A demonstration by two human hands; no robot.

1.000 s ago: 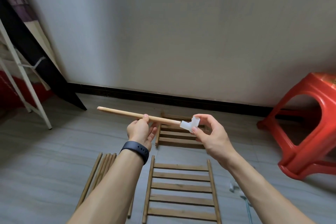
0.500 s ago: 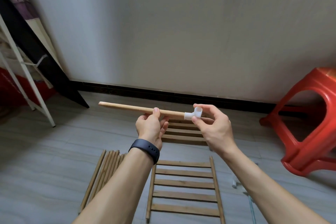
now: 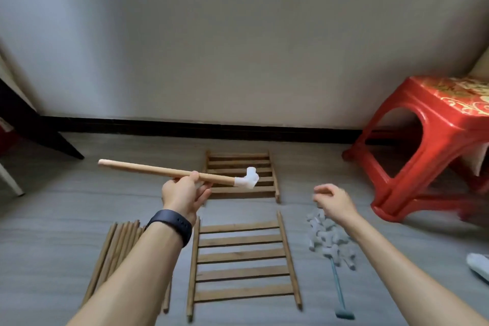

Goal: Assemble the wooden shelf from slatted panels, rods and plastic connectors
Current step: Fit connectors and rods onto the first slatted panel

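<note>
The left hand (image 3: pixel 182 193) pinched the rod (image 3: pixel 164 172) between thumb and curled fingers, holding it almost level in the air beyond the far end of the panel (image 3: pixel 243 259). A white connector (image 3: pixel 247 178) capped the rod's right end. The rod looked light and stiff, an easy one-handed carry. I judged a grip nearer the connector would steady it best for the next joint, since smooth plastic on smooth wood might twist or slip. The right hand (image 3: pixel 333 200), blurred, hung loosely curled with nothing in it that I could see, just over the pile (image 3: pixel 330 238) right of the panel. Spare rods (image 3: pixel 116 249) lay left of the panel, a far panel (image 3: pixel 238 157) beyond it, a mallet (image 3: pixel 337 288) to its right. All lay on a grey floor (image 3: pixel 53 206) under a plain wall, with a red stool (image 3: pixel 434 145) well off to the panel's right.
</note>
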